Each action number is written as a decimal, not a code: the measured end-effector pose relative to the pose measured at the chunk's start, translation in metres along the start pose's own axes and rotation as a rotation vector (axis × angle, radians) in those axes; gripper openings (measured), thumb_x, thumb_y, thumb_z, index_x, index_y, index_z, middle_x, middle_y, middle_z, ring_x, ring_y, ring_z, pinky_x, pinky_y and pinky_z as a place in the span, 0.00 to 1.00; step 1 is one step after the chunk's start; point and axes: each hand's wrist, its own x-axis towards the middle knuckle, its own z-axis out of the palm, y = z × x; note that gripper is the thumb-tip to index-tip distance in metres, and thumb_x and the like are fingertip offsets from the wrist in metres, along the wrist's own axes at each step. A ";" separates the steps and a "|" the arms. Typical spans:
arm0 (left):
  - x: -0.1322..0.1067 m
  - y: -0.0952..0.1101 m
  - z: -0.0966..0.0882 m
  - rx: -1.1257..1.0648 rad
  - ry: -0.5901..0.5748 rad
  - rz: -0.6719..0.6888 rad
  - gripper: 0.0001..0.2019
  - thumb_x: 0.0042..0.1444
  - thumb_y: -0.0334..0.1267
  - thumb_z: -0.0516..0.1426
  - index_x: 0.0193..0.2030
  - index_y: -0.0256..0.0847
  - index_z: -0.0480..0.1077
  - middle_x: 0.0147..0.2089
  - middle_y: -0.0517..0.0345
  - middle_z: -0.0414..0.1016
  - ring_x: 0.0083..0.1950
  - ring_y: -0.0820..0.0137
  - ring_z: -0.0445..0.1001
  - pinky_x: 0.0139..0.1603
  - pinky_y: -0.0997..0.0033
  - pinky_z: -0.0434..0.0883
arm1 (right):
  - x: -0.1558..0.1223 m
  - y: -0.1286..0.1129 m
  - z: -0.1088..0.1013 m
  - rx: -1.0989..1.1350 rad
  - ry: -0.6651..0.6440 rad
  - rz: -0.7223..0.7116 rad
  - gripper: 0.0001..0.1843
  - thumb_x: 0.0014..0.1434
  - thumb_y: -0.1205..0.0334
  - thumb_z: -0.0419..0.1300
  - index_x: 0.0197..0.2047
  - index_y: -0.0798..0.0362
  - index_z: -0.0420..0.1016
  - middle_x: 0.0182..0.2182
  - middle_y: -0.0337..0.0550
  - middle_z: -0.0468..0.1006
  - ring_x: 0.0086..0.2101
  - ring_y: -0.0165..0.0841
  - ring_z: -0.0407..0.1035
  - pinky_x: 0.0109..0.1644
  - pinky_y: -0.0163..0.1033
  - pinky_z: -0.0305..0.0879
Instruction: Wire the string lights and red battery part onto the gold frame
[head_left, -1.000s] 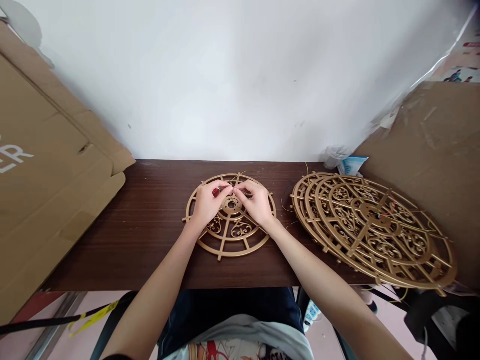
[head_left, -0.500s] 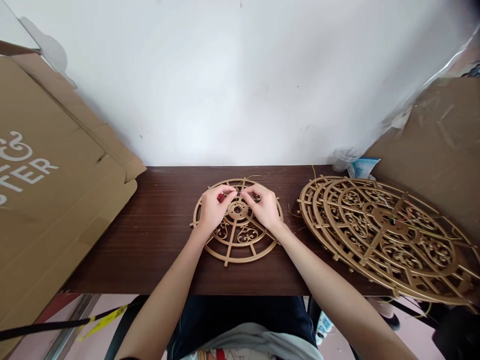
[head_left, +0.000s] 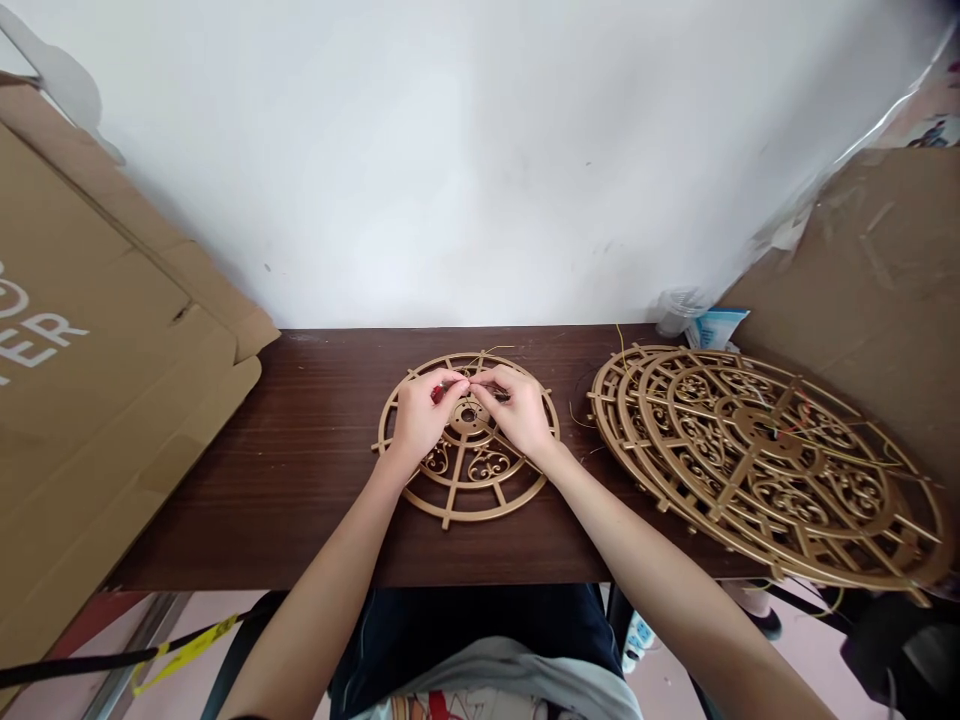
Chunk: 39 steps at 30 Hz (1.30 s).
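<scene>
A round gold lattice frame (head_left: pixel 460 515) with scrollwork and a holed hub lies flat on the dark table. Over its upper half, my left hand (head_left: pixel 421 412) is closed, with a small red object (head_left: pixel 438 393) tucked in its curled fingers; its kind is mostly hidden. My right hand (head_left: pixel 517 410) is pinched shut, thumb and forefinger meeting the left fingertips just above the hub. A thin yellow wire (head_left: pixel 499 347) sticks out behind the hands and runs toward the pinch. The exact grip on it is hidden by the fingers.
Several similar gold frames (head_left: pixel 720 510) lie stacked at the right, with loose wires on top. Behind them stand a clear plastic cup (head_left: pixel 677 312) and a blue-white packet (head_left: pixel 716 327). A large cardboard box (head_left: pixel 112 380) flanks the left; more cardboard (head_left: pixel 877 250) leans at right.
The fingertips of both hands have come together, closing the small gap between them. The whole scene has shifted slightly left as the camera turned.
</scene>
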 end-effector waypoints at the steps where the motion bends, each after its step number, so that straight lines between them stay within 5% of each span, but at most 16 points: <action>1: 0.000 0.001 0.000 -0.020 0.004 -0.010 0.09 0.58 0.41 0.58 0.36 0.40 0.77 0.35 0.56 0.81 0.33 0.69 0.76 0.37 0.70 0.71 | 0.000 0.000 0.000 -0.001 -0.005 0.005 0.07 0.62 0.61 0.60 0.37 0.50 0.79 0.35 0.43 0.81 0.36 0.36 0.73 0.42 0.41 0.68; 21: 0.005 -0.009 0.001 -0.124 0.080 -0.065 0.10 0.57 0.42 0.59 0.39 0.38 0.77 0.36 0.53 0.81 0.35 0.68 0.78 0.37 0.72 0.71 | 0.002 -0.001 -0.002 0.005 0.062 0.020 0.08 0.61 0.60 0.59 0.35 0.51 0.79 0.34 0.42 0.80 0.33 0.35 0.71 0.39 0.40 0.67; 39: 0.002 -0.004 0.002 -0.146 0.017 -0.056 0.10 0.57 0.41 0.59 0.39 0.37 0.78 0.35 0.53 0.81 0.35 0.67 0.79 0.40 0.70 0.74 | 0.005 0.000 0.000 0.265 0.142 0.177 0.08 0.57 0.58 0.62 0.35 0.54 0.78 0.33 0.43 0.81 0.33 0.34 0.73 0.40 0.38 0.69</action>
